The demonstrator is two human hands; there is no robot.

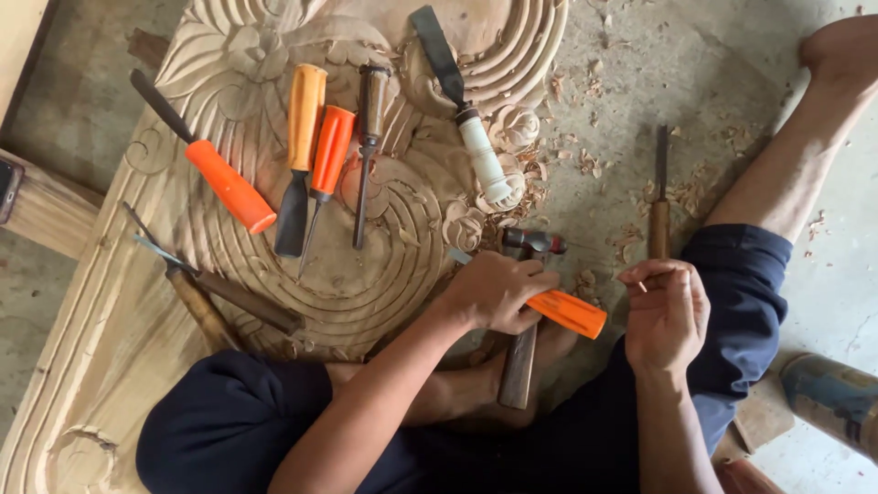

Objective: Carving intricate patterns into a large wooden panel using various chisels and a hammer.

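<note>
My left hand [494,293] is wrapped around an orange-handled chisel [572,313], its blade tip poking out toward the carved wooden panel [229,55]. My right hand [666,311] is loosely curled beside it, pinching a tiny sliver between thumb and fingers. A hammer [523,348] with a wooden handle and a red-and-black head lies under the left hand, across my crossed legs. A wooden-handled chisel [659,206] lies on the floor just above the right hand.
Several chisels lie on the panel: three orange-handled [230,187], one white-handled [480,155], one dark wood [369,137], two brown-handled [219,306] at lower left. Wood shavings [594,165] litter the concrete floor. A bare leg [805,146] extends at the upper right.
</note>
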